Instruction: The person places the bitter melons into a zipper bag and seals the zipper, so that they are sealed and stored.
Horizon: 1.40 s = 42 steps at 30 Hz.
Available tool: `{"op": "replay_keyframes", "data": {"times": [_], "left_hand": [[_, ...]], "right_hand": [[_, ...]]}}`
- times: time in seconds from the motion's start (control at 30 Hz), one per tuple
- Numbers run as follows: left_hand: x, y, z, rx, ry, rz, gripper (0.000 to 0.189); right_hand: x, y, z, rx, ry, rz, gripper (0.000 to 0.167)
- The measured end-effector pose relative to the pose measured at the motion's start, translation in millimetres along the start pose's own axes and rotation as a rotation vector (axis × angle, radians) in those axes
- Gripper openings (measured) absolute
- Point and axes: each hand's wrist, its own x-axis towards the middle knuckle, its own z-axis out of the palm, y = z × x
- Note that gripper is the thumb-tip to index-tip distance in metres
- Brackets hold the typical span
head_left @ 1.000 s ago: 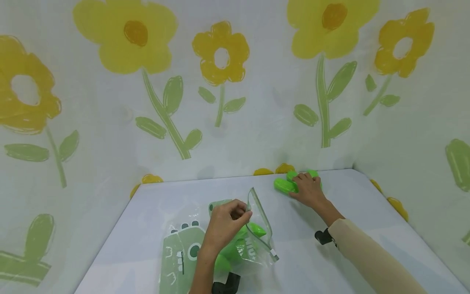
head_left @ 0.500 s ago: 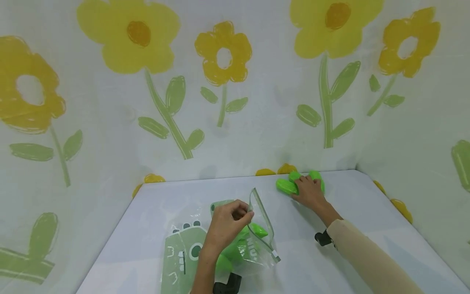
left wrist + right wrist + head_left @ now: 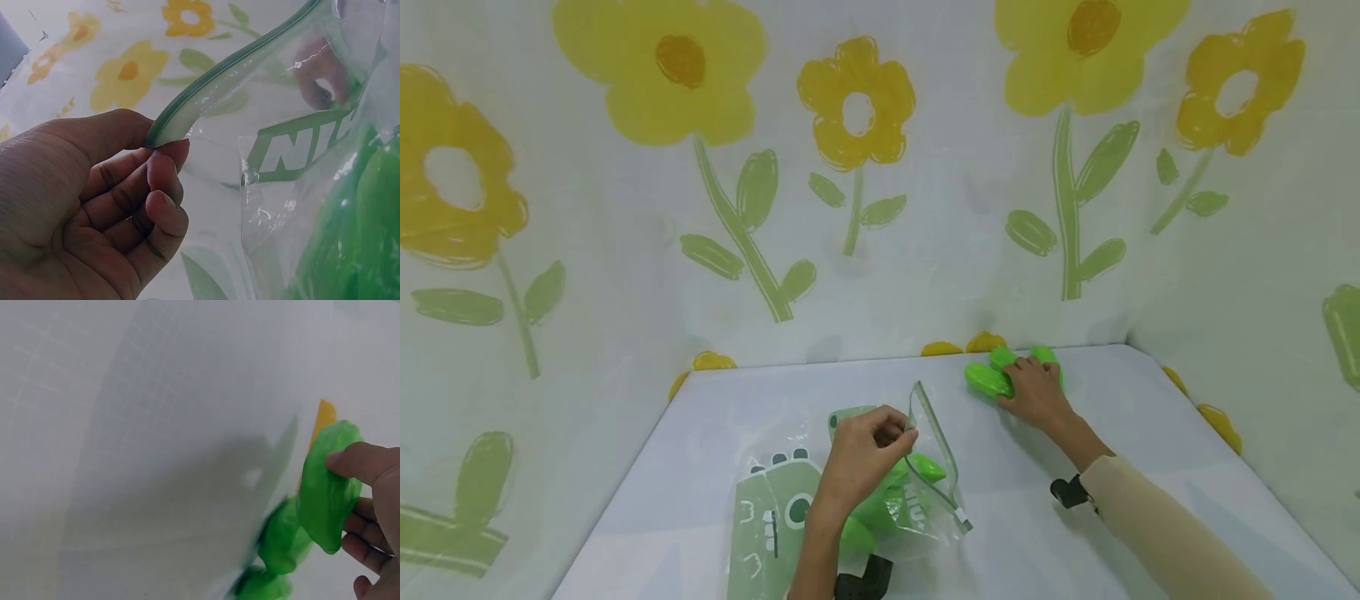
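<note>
My left hand (image 3: 865, 454) pinches the green-edged rim of a clear zip bag (image 3: 934, 437) between thumb and fingertips, and its mouth gapes to the right. Inside the bag lie several glossy green peppers (image 3: 868, 517); white-on-green lettering (image 3: 300, 150) shows on its film in the left wrist view. At the table's far right, my right hand (image 3: 1033, 387) holds a green pepper (image 3: 328, 484) with the thumb on top and fingers behind. Two more green peppers (image 3: 284, 540) lie close beside it, partly covered by the hand in the head view.
A pale green cartoon print with an eye and teeth (image 3: 775, 517) shows to the left of my left forearm. The white table (image 3: 700, 425) ends at a flower-printed back wall (image 3: 917, 275). Black wrist cameras (image 3: 1071, 492) sit under both wrists.
The green pepper at my right thumb has tilted slightly, and the right hand has shifted a touch. The left hand stays on the bag's rim.
</note>
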Motion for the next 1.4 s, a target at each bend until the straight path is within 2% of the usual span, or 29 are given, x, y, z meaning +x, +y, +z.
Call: {"op": "replay_keyframes", "data": {"times": [0.13,0.33,0.53,0.77,1.13,1.4], "left_hand": [[0.4,-0.6,0.4,0.002,-0.002,0.012,0.009],[-2.0,-0.6,-1.3,-0.002,0.011,0.011,0.008],[-0.9,0.9,-2.2,-0.006,0.016,0.019,0.008],[-0.9,0.3,-0.4,-0.003,0.014,0.023,0.009],[0.2,-0.8,1.0,-0.004,0.005,0.013,0.011],[-3.1,-2.7,3.8,0.016,0.002,0.023,0.011]], "right_hand": [[-4.9,-2,-12,0.024,0.044,-0.025,0.047],[-16.2,-5,-29,0.073,0.054,-0.06,0.047],[-23.5,-11,-46,0.111,0.102,-0.111,0.043],[-32.8,-19,-56,0.154,0.091,-0.17,0.043],[-40.7,-42,-81,0.169,0.166,-0.28,0.044],[-52.1,-50,-84,0.193,0.179,-0.342,0.043]]}}
